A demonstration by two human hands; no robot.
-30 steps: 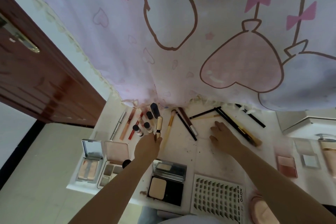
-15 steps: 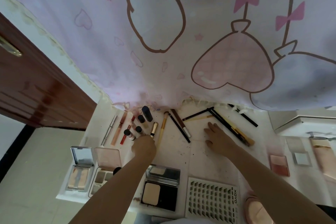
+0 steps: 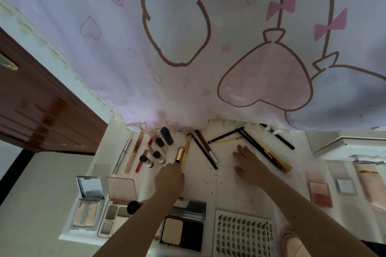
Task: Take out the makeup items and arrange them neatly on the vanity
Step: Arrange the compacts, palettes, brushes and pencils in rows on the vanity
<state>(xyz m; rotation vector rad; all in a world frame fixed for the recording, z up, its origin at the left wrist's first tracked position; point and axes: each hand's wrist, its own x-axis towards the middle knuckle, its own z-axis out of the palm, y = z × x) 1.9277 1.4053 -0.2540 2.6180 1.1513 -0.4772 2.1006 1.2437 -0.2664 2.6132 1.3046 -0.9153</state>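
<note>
Makeup lies spread on the white vanity [image 3: 225, 185]. My left hand [image 3: 169, 177] is closed on the near end of a gold lipstick tube [image 3: 179, 154]. The tube lies beside a gold-handled brush [image 3: 186, 152]. Left of it are small black-capped bottles [image 3: 146, 160], a dark blue tube [image 3: 167, 136] and slim gloss tubes [image 3: 133, 154]. My right hand [image 3: 248, 165] rests flat on the top with fingers spread, between black pencils [image 3: 204, 155] and a black-and-gold pencil [image 3: 267, 154].
Along the front edge are open palettes [image 3: 87, 208], a black powder compact [image 3: 181, 228] and a lash tray [image 3: 242, 233]. A blush pan [image 3: 320, 194] and small mirror [image 3: 344, 184] are at right. A cartoon-print cloth [image 3: 208, 48] overhangs the back. A brown door [image 3: 41, 110] stands at left.
The view has shifted slightly. My left hand stays at the gold tube's near end, with the tube settled next to the brush. My right hand still lies flat.
</note>
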